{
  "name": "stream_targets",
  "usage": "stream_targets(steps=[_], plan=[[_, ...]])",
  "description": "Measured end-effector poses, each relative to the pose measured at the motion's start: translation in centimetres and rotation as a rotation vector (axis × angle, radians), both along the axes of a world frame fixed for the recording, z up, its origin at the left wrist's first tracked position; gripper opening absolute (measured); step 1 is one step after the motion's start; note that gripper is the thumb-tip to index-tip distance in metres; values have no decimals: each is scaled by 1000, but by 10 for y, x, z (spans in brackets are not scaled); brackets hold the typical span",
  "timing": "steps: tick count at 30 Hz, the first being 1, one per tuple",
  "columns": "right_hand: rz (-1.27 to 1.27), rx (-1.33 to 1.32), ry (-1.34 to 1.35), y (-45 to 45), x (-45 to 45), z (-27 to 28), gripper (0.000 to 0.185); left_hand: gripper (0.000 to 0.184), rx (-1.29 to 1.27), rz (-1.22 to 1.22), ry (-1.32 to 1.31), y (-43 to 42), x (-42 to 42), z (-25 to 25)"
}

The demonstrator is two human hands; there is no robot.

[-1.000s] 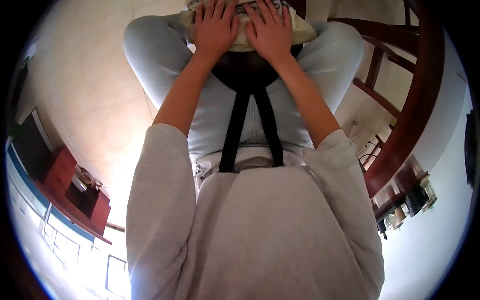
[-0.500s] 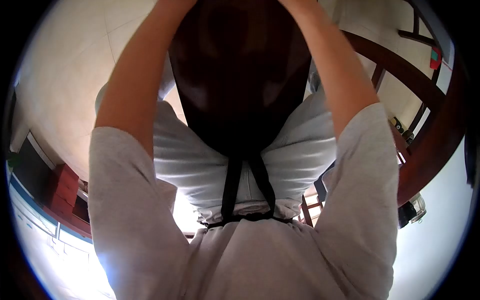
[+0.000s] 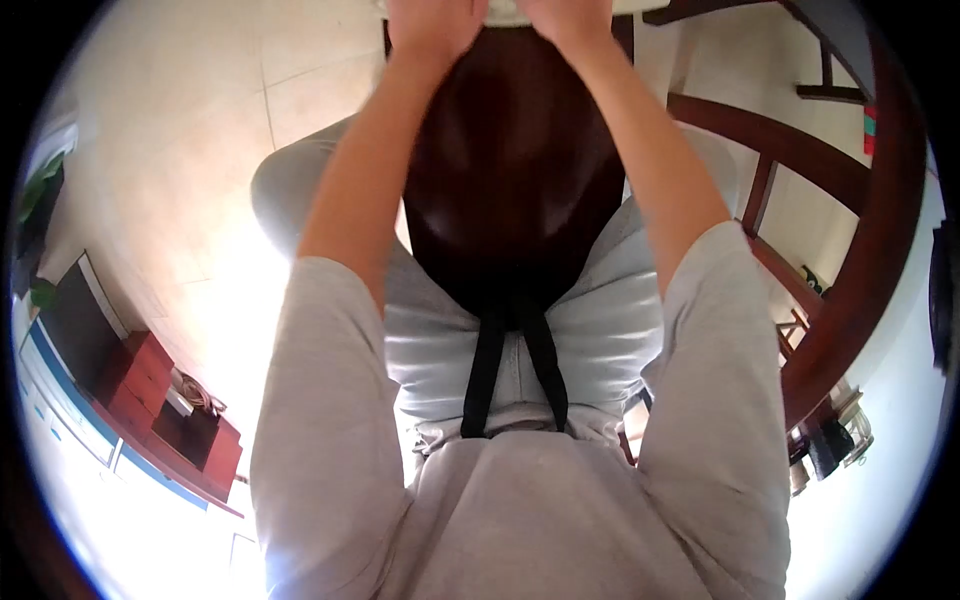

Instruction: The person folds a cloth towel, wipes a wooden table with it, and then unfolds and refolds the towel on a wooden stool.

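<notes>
The left hand [image 3: 432, 24] and right hand [image 3: 574, 22] meet the pale cloth [image 3: 505, 13]; fingers cut off, grip cannot be told. Even pressure should serve well.

Floor, Furniture and Wall Around You

To your left, pale tiled floor [image 3: 185, 190] stretches away, with green leaves [image 3: 40, 190] at the far edge. Nearer on that side you have a red cabinet [image 3: 138, 385] beside a dark panel [image 3: 85, 305]. To your right curves a red-brown wooden frame [image 3: 770, 145]; nearer, small blurred items [image 3: 830, 447] sit by a pale wall [image 3: 895, 470].
</notes>
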State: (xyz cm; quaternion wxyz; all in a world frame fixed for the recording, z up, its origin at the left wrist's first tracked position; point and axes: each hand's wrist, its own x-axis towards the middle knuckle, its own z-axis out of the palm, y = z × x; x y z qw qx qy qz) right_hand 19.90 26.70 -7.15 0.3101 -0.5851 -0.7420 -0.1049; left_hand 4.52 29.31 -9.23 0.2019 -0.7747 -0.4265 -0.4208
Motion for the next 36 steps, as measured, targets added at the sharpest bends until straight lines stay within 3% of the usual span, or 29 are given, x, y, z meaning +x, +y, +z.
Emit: stream_targets(steps=[2, 6, 8, 14, 24, 26, 28, 36], plan=[[-5, 12, 23, -35, -2, 0, 29, 32, -382, -48, 240, -40, -23, 3], [-78, -9, 25, -113, -19, -7, 24, 28, -305, -50, 139, -109, -28, 10], [-85, -10, 8, -151, -27, 1, 26, 28, -497, -43, 150, -152, -34, 27], [-19, -135, 31, -225, -35, 14, 23, 24, -557, -132, 165, -218, -49, 37], [40, -122, 18, -206, -28, 4, 16, 16, -448, -279, 134, -193, -53, 25], [121, 227, -61, -189, -24, -10, 21, 16, -446, -279, 181, -180, -55, 27], [150, 66, 69, -170, -14, -21, 16, 15, -449, -292, 237, -159, -54, 22], [126, 132, 6, -33, 11, -17, 12, 17, -346, -165, 205, -30, -24, 8]])
